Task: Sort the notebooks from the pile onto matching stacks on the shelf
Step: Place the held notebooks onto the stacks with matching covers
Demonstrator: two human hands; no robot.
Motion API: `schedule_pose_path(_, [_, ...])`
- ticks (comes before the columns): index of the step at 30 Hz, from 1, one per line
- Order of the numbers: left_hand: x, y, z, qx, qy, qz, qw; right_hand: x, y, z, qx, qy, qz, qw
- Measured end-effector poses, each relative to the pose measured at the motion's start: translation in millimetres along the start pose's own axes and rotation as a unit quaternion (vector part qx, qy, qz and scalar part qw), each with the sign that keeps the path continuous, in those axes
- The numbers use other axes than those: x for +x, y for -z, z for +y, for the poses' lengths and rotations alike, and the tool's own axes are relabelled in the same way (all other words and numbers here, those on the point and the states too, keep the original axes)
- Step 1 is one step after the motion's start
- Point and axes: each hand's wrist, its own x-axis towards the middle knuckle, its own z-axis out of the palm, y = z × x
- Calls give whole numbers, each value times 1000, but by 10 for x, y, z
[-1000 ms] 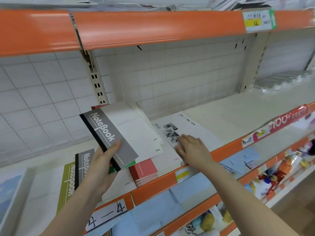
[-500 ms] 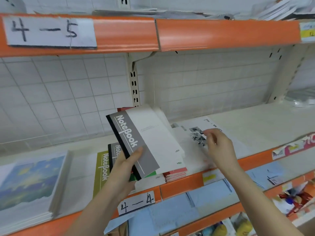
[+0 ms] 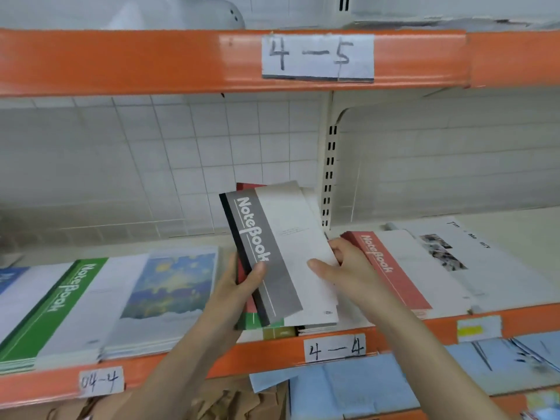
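My left hand (image 3: 239,283) grips a bundle of notebooks, the top one grey-spined with "NoteBook" (image 3: 272,253) on it, held tilted above the shelf. My right hand (image 3: 342,268) pinches the right edge of that bundle, thumb on the white cover. Red and green covers peek out under the grey one. A red-spined notebook stack (image 3: 403,268) lies just right of my hands. A green-spined stack (image 3: 57,304) and a stack with a painted blue-yellow cover (image 3: 169,286) lie at the left. A white photo-cover notebook (image 3: 472,256) lies at the right.
The orange shelf edge (image 3: 188,368) carries labels "4-4" (image 3: 335,348) and "04-4" (image 3: 98,381). The upper shelf beam (image 3: 151,59) with label "4-5" hangs overhead. Blue notebooks (image 3: 378,383) lie on the lower shelf. A slotted upright post (image 3: 328,177) stands behind.
The view has swung left. My right hand left the white photo-cover notebook and came over to take the right edge of the bundle in my left hand.
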Motion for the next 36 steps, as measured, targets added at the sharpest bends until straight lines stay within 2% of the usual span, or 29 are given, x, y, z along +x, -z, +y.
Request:
schedule_pose_path(3, [-14,209,18,-26,27,-14,999,42,-178,17,54,-8,37,998])
schedule_pose_path(5, [-24,303,-11,-29,33,-6,999,76,-258,27,34,-7,69,997])
schedule_pose_path(8, [-9,423,-73,-62,39,38,997,135,-217,29,-84,16,137,987])
schedule_pose_path(12, [31,537,-27,-86,18,96,991,119,77,6,-210,43,219,952])
schedule_pose_path(15, [54,586,60,-90,-11,130,987,24,194,38,-308,37,222,924])
schedule_pose_path(19, [82,632,140,-100,-28,153,983,-76,168,173,-485,-26,176,856])
schedule_pose_path(21, [88,632,160,-96,-34,156,983,-124,115,248,-574,-25,172,800])
schedule_pose_path(22, [90,631,164,-94,-35,156,983,-131,73,283,-594,-12,178,784])
schedule_pose_path(23, [92,625,164,-93,-34,156,983,-128,24,307,-591,25,186,785])
schedule_pose_path(25, [91,610,159,-94,-30,153,983,-114,-113,304,-532,105,136,829])
schedule_pose_path(27, [81,592,153,-95,-26,151,984,-98,-250,292,-480,132,39,866])
schedule_pose_path(29, [67,583,153,-93,-25,148,984,-104,-302,365,-474,133,-10,870])
schedule_pose_path(33, [25,581,157,-86,-25,142,986,-176,-267,473,-461,118,5,879])
schedule_pose_path(36, [-12,588,151,-79,-26,142,986,-236,-258,448,-422,138,3,896])
